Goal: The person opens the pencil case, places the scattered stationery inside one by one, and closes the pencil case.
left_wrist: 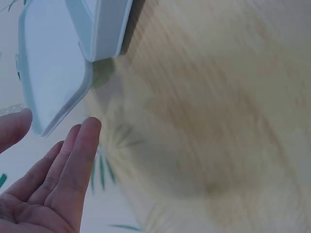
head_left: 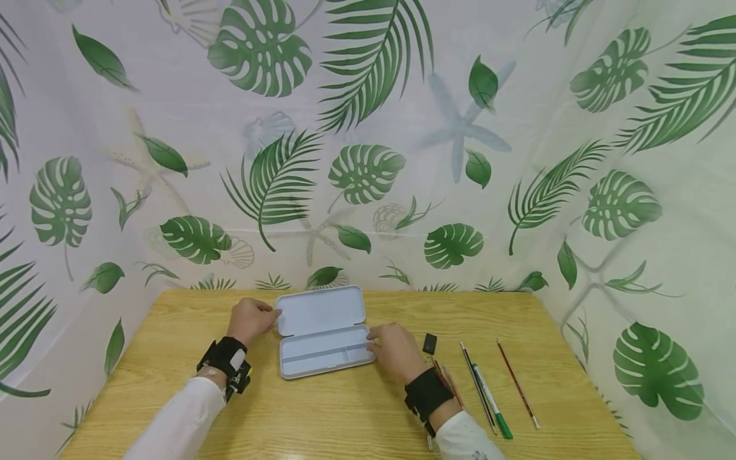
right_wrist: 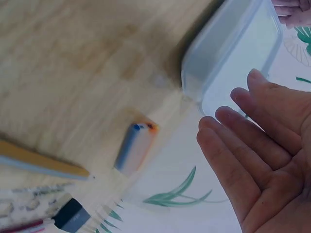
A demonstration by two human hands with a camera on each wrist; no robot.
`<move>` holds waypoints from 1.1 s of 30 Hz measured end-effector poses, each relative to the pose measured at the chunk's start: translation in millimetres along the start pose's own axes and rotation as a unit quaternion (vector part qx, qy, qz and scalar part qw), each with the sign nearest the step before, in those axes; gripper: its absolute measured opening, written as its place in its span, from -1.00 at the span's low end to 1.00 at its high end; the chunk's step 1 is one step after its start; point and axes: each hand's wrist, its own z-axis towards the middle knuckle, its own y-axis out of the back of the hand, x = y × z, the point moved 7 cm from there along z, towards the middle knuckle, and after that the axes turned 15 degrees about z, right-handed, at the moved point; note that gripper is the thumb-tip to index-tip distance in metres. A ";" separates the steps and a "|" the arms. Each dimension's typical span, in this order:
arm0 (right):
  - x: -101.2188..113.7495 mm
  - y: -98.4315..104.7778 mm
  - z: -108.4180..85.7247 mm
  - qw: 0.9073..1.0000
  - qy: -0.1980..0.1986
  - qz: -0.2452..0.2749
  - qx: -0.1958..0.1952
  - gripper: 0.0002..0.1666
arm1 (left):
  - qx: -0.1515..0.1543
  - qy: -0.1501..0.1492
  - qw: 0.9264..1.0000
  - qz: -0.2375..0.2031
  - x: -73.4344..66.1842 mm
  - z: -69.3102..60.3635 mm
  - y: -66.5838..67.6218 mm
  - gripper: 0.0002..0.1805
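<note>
A pale blue pencil case [head_left: 313,364] lies on the wooden table with its lid [head_left: 322,310] raised toward the back. Dividers split its tray, and no items show inside it. At the lid's left edge is my left hand [head_left: 250,319], its fingertips at or very near the rim; the left wrist view shows thumb and extended fingers [left_wrist: 80,160] spread apart beside the lid's corner. My right hand [head_left: 397,351] has its fingertips by the tray's right end. In the right wrist view its fingers [right_wrist: 233,155] are loosely extended, gripping nothing; whether they touch the case, I cannot tell.
Right of my right hand lie a small black block [head_left: 429,344], a green-capped pen [head_left: 489,393], a dark pencil [head_left: 477,386] and a red pencil [head_left: 517,383]. A white block with blue and orange ends [right_wrist: 136,148] sits near the case. Leaf-printed cloth [head_left: 368,172] rises behind the table.
</note>
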 end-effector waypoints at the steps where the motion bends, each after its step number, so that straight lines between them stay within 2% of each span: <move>1: -0.1 2.5 0.3 1.000 -0.005 0.004 0.001 -0.82 | -0.020 -0.012 1.000 0.005 -2.2 -1.1 5.0 -0.66; 5: -1.2 16.7 4.2 1.000 -0.030 0.003 -0.001 -0.79 | -0.100 -0.058 0.993 0.015 -16.3 -12.3 28.5 -0.67; 7: -1.8 25.3 7.6 0.999 -0.039 0.000 -0.003 -0.75 | -0.105 -0.079 0.991 0.012 -26.0 -20.9 37.7 -0.68; 10: -3.8 38.7 14.6 0.999 -0.047 -0.012 -0.011 -0.70 | -0.080 -0.110 0.990 0.019 -40.9 -36.9 47.6 -0.70; 14: -3.3 54.8 22.3 0.999 -0.046 -0.019 -0.013 -0.67 | -0.028 -0.139 0.989 0.034 -55.6 -64.4 55.4 -0.71; 18: -2.7 65.6 29.0 0.999 -0.036 -0.022 -0.008 -0.70 | 0.028 -0.161 0.986 0.030 -68.1 -96.1 53.6 -0.73; 20: -2.2 69.8 34.2 0.999 -0.026 -0.020 -0.006 -0.71 | 0.063 -0.176 0.982 0.025 -74.9 -112.0 49.5 -0.75; 23: -2.6 73.3 38.9 1.000 -0.018 -0.012 0.003 -0.72 | 0.102 -0.214 0.971 0.042 -87.5 -137.5 40.0 -0.78; 28: -7.0 70.1 40.6 0.999 -0.012 -0.020 0.023 -0.72 | 0.139 -0.302 0.940 0.079 -104.3 -176.7 19.8 -0.79; 30: -9.8 65.6 40.8 0.999 -0.007 -0.027 0.034 -0.72 | 0.165 -0.322 0.929 0.082 -106.9 -189.3 10.0 -0.77; 33: -15.9 58.4 39.8 0.998 -0.002 -0.033 0.048 -0.71 | 0.183 -0.354 0.912 0.093 -112.1 -203.9 -2.7 -0.75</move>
